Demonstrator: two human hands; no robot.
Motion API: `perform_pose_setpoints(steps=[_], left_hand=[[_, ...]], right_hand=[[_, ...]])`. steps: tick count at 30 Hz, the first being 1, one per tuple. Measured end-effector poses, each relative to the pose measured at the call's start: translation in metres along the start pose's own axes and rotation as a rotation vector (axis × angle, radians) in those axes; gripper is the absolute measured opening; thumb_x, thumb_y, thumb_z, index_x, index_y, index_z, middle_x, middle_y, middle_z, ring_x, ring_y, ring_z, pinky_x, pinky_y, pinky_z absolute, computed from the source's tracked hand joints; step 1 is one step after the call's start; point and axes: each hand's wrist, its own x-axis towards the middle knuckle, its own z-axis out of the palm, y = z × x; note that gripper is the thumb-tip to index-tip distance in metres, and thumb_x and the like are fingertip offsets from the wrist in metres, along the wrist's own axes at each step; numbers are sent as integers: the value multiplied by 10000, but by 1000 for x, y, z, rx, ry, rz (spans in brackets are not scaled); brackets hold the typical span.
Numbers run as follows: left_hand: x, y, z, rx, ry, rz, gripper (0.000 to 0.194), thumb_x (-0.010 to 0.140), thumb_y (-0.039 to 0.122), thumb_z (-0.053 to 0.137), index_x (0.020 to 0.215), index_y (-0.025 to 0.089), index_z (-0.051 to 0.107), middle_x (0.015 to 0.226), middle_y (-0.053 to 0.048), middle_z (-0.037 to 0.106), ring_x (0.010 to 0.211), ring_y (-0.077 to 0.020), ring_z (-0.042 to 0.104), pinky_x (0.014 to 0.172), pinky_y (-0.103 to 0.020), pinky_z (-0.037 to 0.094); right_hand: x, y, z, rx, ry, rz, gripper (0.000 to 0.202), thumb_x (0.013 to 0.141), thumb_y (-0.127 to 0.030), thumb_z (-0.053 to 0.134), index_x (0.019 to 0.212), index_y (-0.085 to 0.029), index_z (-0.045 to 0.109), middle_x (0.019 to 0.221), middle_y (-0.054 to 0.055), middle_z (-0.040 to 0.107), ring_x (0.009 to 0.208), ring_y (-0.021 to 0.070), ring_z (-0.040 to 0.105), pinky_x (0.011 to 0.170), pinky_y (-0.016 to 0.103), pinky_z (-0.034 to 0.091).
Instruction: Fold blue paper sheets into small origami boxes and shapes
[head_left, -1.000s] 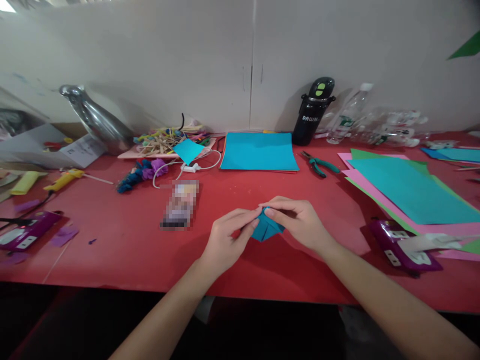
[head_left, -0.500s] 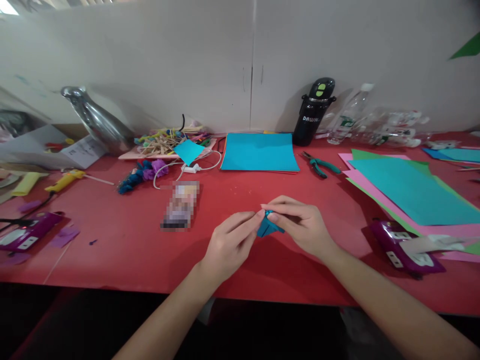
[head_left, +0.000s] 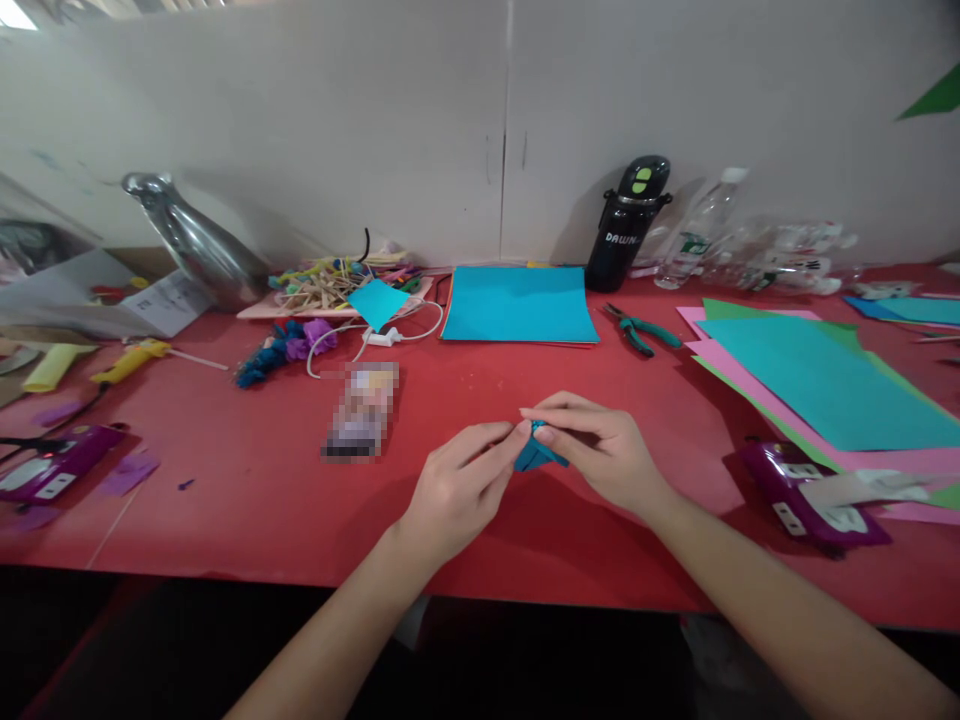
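Observation:
A small folded piece of blue paper [head_left: 534, 458] is pinched between my two hands, above the red table near its front edge. My left hand [head_left: 463, 487] grips its left side with thumb and fingers closed. From the right, my right hand [head_left: 611, 450] pinches the top of the same paper, the fingertips of both hands almost meeting. Part of the paper is hidden behind the fingers. Beyond the hands lies a stack of blue paper sheets [head_left: 517, 305]. A phone with a blurred-out screen [head_left: 362, 410] lies left of my left hand.
Pliers [head_left: 643, 332], a black flask [head_left: 627, 225] and a plastic bottle [head_left: 697, 232] are at the back right. Coloured sheets [head_left: 817, 380] and a purple power strip [head_left: 814, 500] lie on the right. Leftward are a glue gun [head_left: 131, 362], a metal jug [head_left: 195, 245] and another power strip [head_left: 56, 465].

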Motion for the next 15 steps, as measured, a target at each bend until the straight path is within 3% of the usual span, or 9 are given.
perform_pose_setpoints(steps=[6, 15], left_hand=[[3, 1, -1, -58, 14, 3, 439, 872, -19, 588, 1254, 187, 652, 1153, -91, 702, 1051, -178, 671, 911, -298, 566], [10, 8, 0, -151, 37, -137, 340, 894, 35, 597, 1167, 212, 695, 1087, -70, 710, 986, -158, 675, 857, -279, 571]], right_hand=[[1, 1, 2, 48, 14, 25, 181, 900, -274, 686, 1060, -287, 770, 1023, 38, 714, 895, 165, 679, 743, 286, 560], [1, 2, 4, 141, 31, 53, 98, 878, -283, 713, 951, -245, 765, 965, 53, 728, 880, 185, 685, 765, 323, 572]])
